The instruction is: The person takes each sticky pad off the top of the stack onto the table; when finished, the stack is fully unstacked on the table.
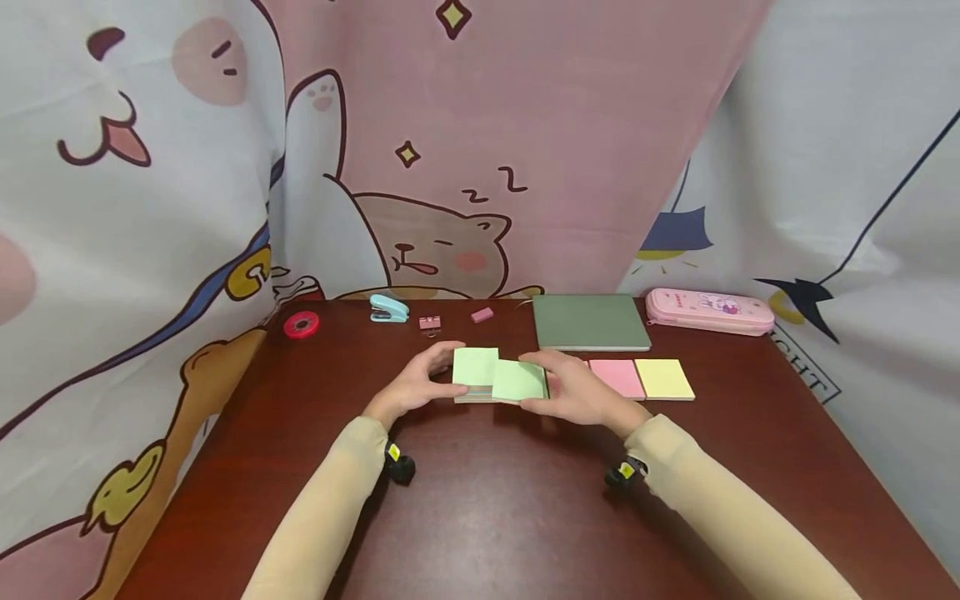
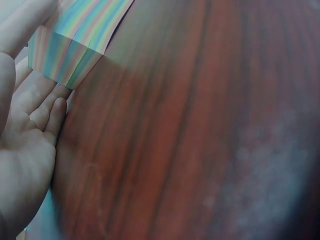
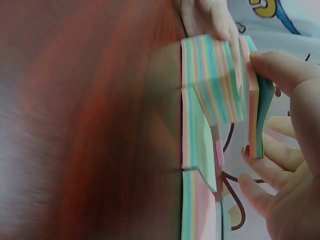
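Note:
A thick stack of sticky notes (image 1: 474, 367) with a light green top and striped multicolour sides stands at the table's middle. My left hand (image 1: 416, 387) grips it, thumb on the near side and fingers at the far side. In the left wrist view its striped edge (image 2: 75, 45) shows by the fingers of the left hand (image 2: 30, 115). My right hand (image 1: 581, 390) pinches a thinner light green sticky note pad (image 1: 519, 381) between thumb and fingers. In the right wrist view this pad (image 3: 255, 117) is apart from the thick stack (image 3: 210, 82).
Right of the hands lie a pink pad (image 1: 618, 379) and a yellow pad (image 1: 665, 379). Behind are a green notebook (image 1: 591, 322), a pink pencil case (image 1: 708, 312), a small pink block (image 1: 482, 315), a pink binder clip (image 1: 430, 323), a blue stapler (image 1: 388, 308) and a red tape roll (image 1: 302, 325).

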`<state>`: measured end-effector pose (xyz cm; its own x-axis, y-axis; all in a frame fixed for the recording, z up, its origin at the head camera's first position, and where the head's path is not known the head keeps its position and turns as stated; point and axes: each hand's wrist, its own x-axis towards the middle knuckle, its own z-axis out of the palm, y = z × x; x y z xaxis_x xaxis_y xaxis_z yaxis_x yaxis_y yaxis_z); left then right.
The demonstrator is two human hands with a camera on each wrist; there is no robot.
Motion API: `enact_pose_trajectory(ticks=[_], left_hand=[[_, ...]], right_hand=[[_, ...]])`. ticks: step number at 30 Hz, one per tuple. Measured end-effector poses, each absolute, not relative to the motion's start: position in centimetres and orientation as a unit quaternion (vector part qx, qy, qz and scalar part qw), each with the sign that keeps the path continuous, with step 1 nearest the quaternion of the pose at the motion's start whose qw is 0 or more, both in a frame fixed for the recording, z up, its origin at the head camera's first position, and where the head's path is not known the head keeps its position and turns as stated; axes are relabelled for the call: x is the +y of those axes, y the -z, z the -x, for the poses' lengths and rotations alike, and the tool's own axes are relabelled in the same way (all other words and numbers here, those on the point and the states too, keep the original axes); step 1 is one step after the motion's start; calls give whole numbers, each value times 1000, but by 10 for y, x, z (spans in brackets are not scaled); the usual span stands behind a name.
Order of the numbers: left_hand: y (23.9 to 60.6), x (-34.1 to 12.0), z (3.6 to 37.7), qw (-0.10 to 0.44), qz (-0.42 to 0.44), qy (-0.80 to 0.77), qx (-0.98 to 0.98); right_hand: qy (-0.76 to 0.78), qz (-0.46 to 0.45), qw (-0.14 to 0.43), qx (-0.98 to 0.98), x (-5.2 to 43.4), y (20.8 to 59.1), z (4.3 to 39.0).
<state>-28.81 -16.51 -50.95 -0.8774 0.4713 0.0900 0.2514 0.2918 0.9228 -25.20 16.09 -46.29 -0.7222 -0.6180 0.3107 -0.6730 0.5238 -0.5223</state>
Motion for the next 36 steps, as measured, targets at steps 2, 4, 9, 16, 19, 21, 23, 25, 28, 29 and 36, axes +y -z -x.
enact_pose_trajectory(ticks=[2, 4, 9, 16, 19, 21, 23, 25, 28, 29, 36], left_hand=[[509, -167, 288, 100, -226, -550, 798], [509, -167, 288, 100, -228, -552, 796], [511, -168, 288, 102, -230, -557, 792], [514, -168, 288, 100, -236, -560, 788], [514, -167, 288, 99, -241, -557, 788], [514, -167, 289, 97, -241, -554, 791], [513, -167, 289, 94, -237, -553, 793], [513, -168, 290, 92, -233, -553, 795], [512, -169, 290, 93, -231, -550, 797], [512, -169, 290, 93, -231, -549, 798], [513, -168, 290, 102, -227, -548, 799]], right_hand=[[-334, -379, 38, -862, 160, 463, 243], [-340, -388, 32, -856, 157, 463, 233], [-309, -416, 14, -855, 139, 465, 211], [-209, -425, -14, -881, 120, 474, 190], [-186, -417, -17, -890, 123, 478, 187], [-187, -409, -22, -893, 128, 479, 188], [-190, -401, -27, -896, 132, 480, 189], [-192, -394, -31, -898, 135, 480, 191], [-192, -387, -27, -901, 135, 481, 194], [-192, -385, -23, -902, 133, 481, 195], [-194, -364, -9, -911, 122, 484, 202]])
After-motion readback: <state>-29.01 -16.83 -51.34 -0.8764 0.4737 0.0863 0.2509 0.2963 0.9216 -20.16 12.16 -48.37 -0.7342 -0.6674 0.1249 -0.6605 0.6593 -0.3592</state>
